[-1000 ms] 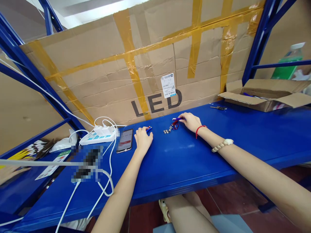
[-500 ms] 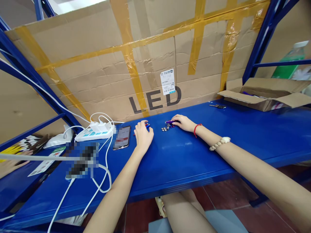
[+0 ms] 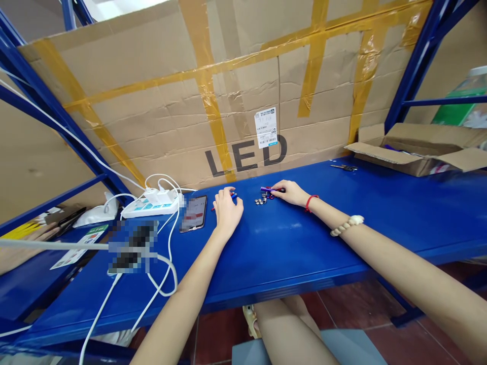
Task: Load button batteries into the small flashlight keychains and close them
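Note:
My right hand point(image 3: 292, 194) pinches a slim purple metallic tube point(image 3: 268, 189) in its fingertips, held nearly level just above the table. Below it lie several small silver ring-like pieces point(image 3: 259, 202) and some red pieces point(image 3: 271, 195), partly covered by the tube and fingers. Further left, my left hand point(image 3: 229, 212) rests palm down, its fingers bent and apart over small blue pieces point(image 3: 234, 195). A red tip point(image 3: 213, 208) peeks out at that hand's left side. Whatever else lies beneath the palm is hidden.
On the blue table point(image 3: 289, 253), a phone point(image 3: 194, 213) lies left of my left hand, beside a white power strip point(image 3: 152, 205) with loose cables. Keys point(image 3: 343, 167) and an open cardboard box point(image 3: 414, 157) are at right. A large cardboard sheet point(image 3: 152, 121) stands behind.
The whole view has shifted slightly to the left. In my right hand the purple tube shows more of its length, and its dark end is now visible. My left hand looks unchanged.

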A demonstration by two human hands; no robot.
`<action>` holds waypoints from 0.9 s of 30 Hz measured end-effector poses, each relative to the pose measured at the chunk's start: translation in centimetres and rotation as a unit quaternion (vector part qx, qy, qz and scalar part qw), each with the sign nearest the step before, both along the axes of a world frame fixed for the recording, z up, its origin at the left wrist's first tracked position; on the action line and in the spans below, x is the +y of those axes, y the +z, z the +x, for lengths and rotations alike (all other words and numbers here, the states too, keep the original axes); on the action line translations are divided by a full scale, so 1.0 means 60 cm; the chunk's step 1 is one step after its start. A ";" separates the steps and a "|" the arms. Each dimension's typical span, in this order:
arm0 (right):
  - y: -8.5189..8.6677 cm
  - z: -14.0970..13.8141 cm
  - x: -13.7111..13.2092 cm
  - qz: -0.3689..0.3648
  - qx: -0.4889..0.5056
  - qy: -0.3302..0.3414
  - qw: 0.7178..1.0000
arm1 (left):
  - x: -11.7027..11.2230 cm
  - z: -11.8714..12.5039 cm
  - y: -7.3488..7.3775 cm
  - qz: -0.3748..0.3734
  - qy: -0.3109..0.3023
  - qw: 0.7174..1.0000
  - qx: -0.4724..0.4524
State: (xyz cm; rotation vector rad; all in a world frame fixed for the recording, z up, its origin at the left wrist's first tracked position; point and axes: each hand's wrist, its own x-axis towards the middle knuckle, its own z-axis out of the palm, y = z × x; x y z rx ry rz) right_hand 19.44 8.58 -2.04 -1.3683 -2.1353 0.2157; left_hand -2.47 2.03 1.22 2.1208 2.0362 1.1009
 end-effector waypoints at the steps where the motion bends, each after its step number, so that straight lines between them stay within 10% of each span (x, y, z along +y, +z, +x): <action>1: 0.000 -0.001 -0.001 0.000 0.005 0.001 1.000 | 0.000 0.000 0.000 0.001 0.000 1.000 -0.001; 27: -0.006 0.007 -0.001 0.036 -0.042 -0.105 0.993 | 0.001 -0.002 -0.002 -0.011 -0.008 1.000 0.017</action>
